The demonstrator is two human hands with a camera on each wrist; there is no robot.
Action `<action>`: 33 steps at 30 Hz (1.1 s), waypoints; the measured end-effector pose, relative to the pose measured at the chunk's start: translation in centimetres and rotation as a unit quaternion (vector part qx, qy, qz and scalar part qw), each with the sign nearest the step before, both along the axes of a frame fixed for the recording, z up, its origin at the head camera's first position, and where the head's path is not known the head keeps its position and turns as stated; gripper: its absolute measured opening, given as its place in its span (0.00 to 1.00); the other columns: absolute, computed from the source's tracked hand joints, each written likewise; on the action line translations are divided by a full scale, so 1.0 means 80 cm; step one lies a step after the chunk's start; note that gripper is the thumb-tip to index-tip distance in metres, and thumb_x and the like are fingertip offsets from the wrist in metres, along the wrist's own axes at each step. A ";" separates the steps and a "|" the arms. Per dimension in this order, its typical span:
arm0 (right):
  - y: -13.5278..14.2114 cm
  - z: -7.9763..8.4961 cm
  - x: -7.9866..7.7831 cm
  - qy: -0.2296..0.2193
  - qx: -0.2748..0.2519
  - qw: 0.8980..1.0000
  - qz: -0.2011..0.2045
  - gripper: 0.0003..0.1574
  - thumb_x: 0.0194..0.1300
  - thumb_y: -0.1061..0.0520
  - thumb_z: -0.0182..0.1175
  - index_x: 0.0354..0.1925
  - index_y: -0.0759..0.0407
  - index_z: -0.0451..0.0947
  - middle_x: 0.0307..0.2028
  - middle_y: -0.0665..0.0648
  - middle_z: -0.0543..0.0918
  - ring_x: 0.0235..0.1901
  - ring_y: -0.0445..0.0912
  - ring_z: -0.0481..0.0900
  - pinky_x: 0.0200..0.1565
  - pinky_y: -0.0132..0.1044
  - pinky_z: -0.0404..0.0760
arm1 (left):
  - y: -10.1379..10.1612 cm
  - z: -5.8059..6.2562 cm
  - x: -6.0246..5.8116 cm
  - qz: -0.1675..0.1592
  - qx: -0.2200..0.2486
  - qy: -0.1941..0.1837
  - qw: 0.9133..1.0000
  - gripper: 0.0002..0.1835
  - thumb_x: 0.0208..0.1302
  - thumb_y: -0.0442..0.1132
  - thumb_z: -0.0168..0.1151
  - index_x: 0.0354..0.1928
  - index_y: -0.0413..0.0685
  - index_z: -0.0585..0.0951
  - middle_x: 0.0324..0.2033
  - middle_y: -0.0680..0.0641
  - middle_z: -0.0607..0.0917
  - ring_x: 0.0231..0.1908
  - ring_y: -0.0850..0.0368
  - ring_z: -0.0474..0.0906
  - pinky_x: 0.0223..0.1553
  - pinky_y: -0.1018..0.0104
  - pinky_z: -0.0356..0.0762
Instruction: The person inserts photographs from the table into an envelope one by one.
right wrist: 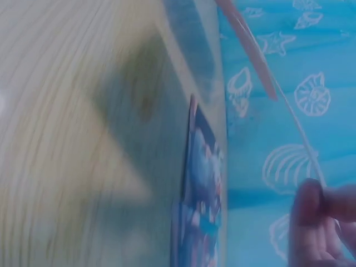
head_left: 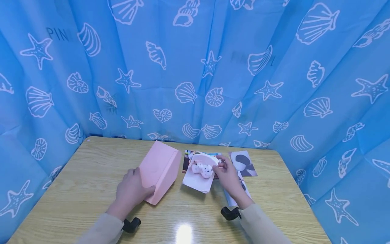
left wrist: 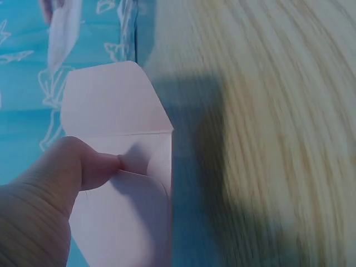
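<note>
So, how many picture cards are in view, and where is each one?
At least 4: the held card in the right hand; a colourful card partly behind it; a grey-toned card to the right; a nearer card partly hidden by that hand. More may be underneath.

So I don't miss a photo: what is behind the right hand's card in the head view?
At least one colourful photo shows past the edges of the card. Its middle is covered: I cannot tell the whole picture or how many lie there.
</note>
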State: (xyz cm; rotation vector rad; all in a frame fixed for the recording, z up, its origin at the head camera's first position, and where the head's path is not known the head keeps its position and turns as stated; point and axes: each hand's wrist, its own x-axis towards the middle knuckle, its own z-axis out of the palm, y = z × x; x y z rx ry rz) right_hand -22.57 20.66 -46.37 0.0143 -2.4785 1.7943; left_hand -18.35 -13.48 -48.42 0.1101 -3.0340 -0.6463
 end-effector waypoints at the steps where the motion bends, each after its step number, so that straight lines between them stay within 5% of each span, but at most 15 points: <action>1: -0.002 0.002 0.000 0.008 -0.003 1.000 -0.006 0.27 0.67 0.61 0.61 0.63 0.55 0.69 0.38 0.60 0.74 0.34 0.47 0.78 0.39 0.43 0.81 | 0.003 0.001 0.000 0.001 -0.002 -0.001 1.000 0.56 0.44 0.62 0.69 0.64 0.26 0.62 0.53 0.28 0.70 0.49 0.36 0.72 0.43 0.41 0.75; 11: -0.027 0.016 0.006 0.059 -0.061 0.996 -0.034 0.28 0.62 0.62 0.65 0.60 0.61 0.71 0.32 0.59 0.74 0.26 0.45 0.77 0.31 0.40 0.81 | 0.023 0.009 0.004 -0.010 -0.019 0.028 0.999 0.54 0.42 0.64 0.69 0.60 0.26 0.66 0.46 0.32 0.74 0.41 0.40 0.74 0.34 0.44 0.77; 17: -0.054 0.019 0.007 0.078 -0.022 0.996 -0.041 0.26 0.59 0.65 0.65 0.56 0.62 0.73 0.28 0.59 0.77 0.23 0.44 0.77 0.25 0.33 0.78 | 0.035 0.009 0.006 -0.014 -0.030 0.032 0.999 0.55 0.41 0.67 0.68 0.60 0.28 0.67 0.44 0.34 0.74 0.38 0.43 0.74 0.33 0.46 0.77; 26: -0.084 0.023 0.013 0.058 0.024 0.998 -0.015 0.24 0.61 0.63 0.64 0.56 0.61 0.74 0.27 0.57 0.79 0.22 0.47 0.80 0.23 0.36 0.77 | 0.048 0.008 0.009 -0.021 -0.041 0.041 0.998 0.57 0.42 0.69 0.66 0.62 0.28 0.66 0.46 0.33 0.74 0.41 0.42 0.75 0.35 0.46 0.78; 33: -0.097 0.032 0.020 0.052 -0.018 0.998 0.028 0.26 0.65 0.65 0.60 0.61 0.64 0.71 0.34 0.61 0.78 0.29 0.53 0.82 0.33 0.45 0.83 | 0.050 0.011 0.011 -0.017 -0.050 0.044 0.998 0.57 0.42 0.69 0.67 0.62 0.27 0.67 0.45 0.33 0.74 0.40 0.42 0.75 0.34 0.46 0.78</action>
